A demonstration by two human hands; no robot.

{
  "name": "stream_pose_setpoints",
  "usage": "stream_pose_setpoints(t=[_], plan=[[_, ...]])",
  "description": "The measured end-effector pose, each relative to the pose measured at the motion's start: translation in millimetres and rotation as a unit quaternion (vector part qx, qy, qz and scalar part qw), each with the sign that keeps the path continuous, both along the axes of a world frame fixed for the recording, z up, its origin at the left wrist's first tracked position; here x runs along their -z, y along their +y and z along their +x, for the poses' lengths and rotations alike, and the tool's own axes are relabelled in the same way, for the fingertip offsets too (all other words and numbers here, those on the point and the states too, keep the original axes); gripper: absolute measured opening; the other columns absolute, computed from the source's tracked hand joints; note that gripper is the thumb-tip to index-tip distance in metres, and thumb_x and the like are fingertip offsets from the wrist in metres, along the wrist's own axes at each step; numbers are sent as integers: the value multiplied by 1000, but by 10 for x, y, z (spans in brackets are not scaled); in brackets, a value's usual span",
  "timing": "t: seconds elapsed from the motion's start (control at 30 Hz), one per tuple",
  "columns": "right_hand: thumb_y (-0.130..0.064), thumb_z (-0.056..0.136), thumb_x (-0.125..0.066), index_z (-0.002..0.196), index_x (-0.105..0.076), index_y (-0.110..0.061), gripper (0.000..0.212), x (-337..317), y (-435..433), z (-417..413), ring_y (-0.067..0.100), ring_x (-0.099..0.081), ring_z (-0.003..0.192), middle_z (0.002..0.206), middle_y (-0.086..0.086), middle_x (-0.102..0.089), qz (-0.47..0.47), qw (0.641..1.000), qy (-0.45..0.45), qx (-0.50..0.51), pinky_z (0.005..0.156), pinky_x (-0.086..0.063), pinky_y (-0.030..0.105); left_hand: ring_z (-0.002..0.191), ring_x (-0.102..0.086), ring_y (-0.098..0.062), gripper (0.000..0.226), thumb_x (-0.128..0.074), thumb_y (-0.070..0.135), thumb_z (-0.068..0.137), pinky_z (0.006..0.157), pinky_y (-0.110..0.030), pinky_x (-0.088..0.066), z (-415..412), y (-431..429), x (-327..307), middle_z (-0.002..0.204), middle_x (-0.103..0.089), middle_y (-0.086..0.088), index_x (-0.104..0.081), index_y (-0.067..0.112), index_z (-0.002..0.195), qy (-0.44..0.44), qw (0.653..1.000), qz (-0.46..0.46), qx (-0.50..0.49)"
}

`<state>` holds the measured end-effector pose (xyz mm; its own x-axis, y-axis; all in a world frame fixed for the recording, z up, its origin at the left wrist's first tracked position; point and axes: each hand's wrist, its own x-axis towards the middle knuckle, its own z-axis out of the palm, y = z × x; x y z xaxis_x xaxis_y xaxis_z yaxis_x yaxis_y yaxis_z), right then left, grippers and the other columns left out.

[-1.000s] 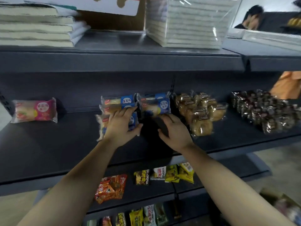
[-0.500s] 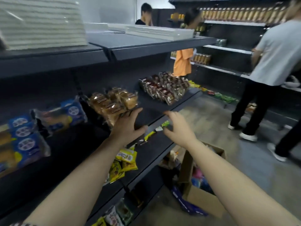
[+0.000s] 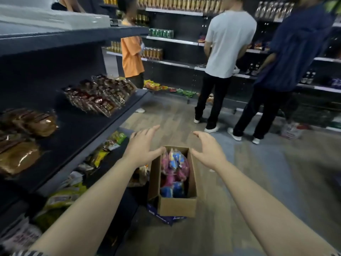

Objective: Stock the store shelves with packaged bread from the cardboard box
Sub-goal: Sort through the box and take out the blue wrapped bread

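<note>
An open cardboard box (image 3: 177,206) stands on the floor beside the shelving, filled with pink and blue bread packets (image 3: 174,169). My left hand (image 3: 143,146) hovers above the box's left side, fingers spread and empty. My right hand (image 3: 207,148) hovers above its right side, fingers loosely bent, holding nothing. On the dark middle shelf (image 3: 88,130) at the left lie brown bread loaves (image 3: 27,124) and dark wrapped packets (image 3: 99,95).
Yellow and green snack packets (image 3: 103,152) fill the lower shelf by my left arm. Three people stand in the aisle: one in orange (image 3: 132,54), one in a white shirt (image 3: 227,47), one in navy (image 3: 293,52). A small white container (image 3: 292,129) sits on the floor.
I have turned from the middle shelf to the right and down. Both hands left the blue bread packets on the shelf and now hang empty over the box on the floor.
</note>
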<state>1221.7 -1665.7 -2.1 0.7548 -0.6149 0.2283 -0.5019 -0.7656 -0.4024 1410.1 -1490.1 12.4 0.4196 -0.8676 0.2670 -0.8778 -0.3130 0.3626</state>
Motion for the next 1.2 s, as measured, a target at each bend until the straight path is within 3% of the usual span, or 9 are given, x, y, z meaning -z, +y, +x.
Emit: stream_pose_setpoints(t=[0.07, 0.23, 0.6, 1.0, 1.2], plan=[[-30, 85, -66, 142, -43, -16, 63, 47, -117, -92, 23, -44, 130, 140, 4, -47, 10, 1000, 1, 19, 105, -38, 34, 134, -43, -22, 89, -39, 70, 76, 110, -45, -31, -43, -148, 79, 145, -47, 3, -27, 26, 152, -9, 1000, 8, 12], [-30, 87, -65, 143, -41, -18, 62, 179, -353, -223, 21, -40, 133, 144, 2, -43, 23, 999, 20, 21, 107, -35, 32, 136, -40, -21, 80, -60, 56, 87, 112, -45, -28, -104, -456, 231, 148, -45, 2, -25, 26, 153, -3, 1000, 19, 8], [-32, 86, -65, 145, -38, -17, 66, 384, -787, -227, 23, -39, 134, 146, 3, -41, 67, 995, 75, 16, 109, -36, 35, 139, -36, -19, 78, -60, 48, 89, 113, -43, -22, -197, -868, 525, 150, -41, 2, -24, 26, 154, 44, 996, 76, -29], [-34, 84, -67, 140, -45, -16, 63, 732, -1049, 105, 26, -46, 128, 138, 8, -49, 113, 987, 114, 12, 103, -40, 33, 135, -42, -23, 74, -59, 52, 89, 107, -43, -30, 34, -1107, 800, 150, -41, -1, -30, 24, 151, 71, 986, 139, -51], [-31, 83, -67, 140, -46, -15, 63, 837, -1223, 446, 24, -50, 124, 137, 8, -50, 130, 982, 131, 26, 100, -43, 33, 132, -45, -24, 70, -63, 45, 90, 96, -31, -37, 325, -1326, 930, 149, -43, -4, -35, 21, 149, 154, 979, 118, -55]])
